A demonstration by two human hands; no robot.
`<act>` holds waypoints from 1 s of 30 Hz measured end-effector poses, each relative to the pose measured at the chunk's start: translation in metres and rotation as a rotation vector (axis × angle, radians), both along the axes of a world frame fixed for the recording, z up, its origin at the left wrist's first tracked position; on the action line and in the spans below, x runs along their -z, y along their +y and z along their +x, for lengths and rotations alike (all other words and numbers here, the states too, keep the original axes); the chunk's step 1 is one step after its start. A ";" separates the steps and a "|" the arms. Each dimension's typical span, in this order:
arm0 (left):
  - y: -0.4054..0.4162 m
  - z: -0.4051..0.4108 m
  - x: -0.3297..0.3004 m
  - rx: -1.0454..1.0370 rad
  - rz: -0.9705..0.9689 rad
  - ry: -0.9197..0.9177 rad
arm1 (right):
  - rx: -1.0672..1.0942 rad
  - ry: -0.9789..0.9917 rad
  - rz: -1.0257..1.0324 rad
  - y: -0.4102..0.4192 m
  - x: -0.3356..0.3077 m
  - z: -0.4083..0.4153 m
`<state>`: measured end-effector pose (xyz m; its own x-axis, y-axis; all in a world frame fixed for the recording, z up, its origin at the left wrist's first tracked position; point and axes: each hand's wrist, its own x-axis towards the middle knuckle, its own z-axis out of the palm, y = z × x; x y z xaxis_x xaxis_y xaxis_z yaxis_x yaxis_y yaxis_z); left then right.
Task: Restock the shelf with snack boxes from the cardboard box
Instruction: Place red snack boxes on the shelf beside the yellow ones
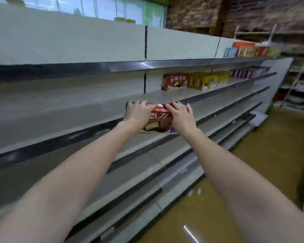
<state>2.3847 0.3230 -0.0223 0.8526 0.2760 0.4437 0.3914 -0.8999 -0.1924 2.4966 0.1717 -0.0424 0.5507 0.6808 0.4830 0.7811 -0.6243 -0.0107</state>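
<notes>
A red snack box (pixel 159 120) with a chocolate pie picture stands on the front edge of a grey shelf (pixel 95 123) in the middle of the view. My left hand (pixel 138 112) grips its left end, fingers curled over the top. My right hand (pixel 180 115) grips its right end the same way. Both arms reach forward from the bottom of the view. A second red snack box (pixel 175 81) stands further right on the same shelf. The cardboard box is out of view.
Yellow boxes (pixel 208 79) and purple boxes (pixel 246 72) line the shelf beyond the red one. More packets (pixel 247 50) sit on the top shelf at the far right. Lower bare shelves (pixel 147 165) step out toward a brown floor (pixel 253 172).
</notes>
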 end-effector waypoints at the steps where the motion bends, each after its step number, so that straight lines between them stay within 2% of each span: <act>1: 0.004 0.017 -0.003 0.022 -0.022 -0.007 | 0.017 0.009 0.008 0.001 -0.003 0.013; 6: 0.015 0.092 -0.011 0.109 -0.055 -0.060 | 0.090 -0.067 0.108 0.007 -0.006 0.083; 9: 0.020 0.136 -0.019 0.089 -0.113 -0.079 | 0.138 -0.113 0.198 0.018 -0.004 0.127; 13: 0.025 0.199 -0.028 0.057 -0.092 -0.072 | 0.143 -0.095 0.255 0.036 -0.002 0.190; 23: 0.026 0.379 -0.028 -0.056 -0.080 -0.083 | 0.052 -0.025 0.196 0.062 -0.011 0.388; 30: 0.027 0.480 -0.007 -0.206 -0.226 -0.097 | -0.018 0.051 0.115 0.086 -0.009 0.489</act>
